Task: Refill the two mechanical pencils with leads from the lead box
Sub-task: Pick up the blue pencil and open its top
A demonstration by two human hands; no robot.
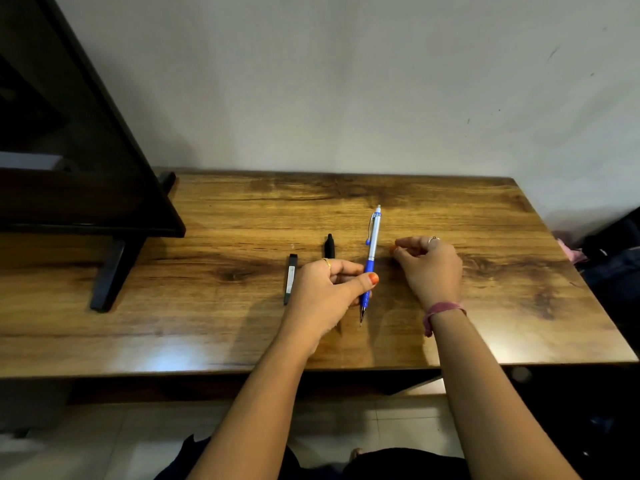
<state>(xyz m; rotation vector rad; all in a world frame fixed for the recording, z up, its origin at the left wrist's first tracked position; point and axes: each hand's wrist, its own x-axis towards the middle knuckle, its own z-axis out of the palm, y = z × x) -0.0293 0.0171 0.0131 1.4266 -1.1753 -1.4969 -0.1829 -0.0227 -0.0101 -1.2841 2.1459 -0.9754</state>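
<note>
With the left hand (325, 289) gripping the blue pencil (371, 258), tip toward 6 o'clock, the right hand (429, 265), fingers curled and contents indeterminable, must next feed lead.

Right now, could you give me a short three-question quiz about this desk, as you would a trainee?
1. True or false: the left hand holds the blue pencil.
2. Which lies further left on the table: the lead box or the black pencil?
3. What does the right hand wear at its wrist?

Key: 1 true. 2 the lead box. 3 a pink band.
</note>
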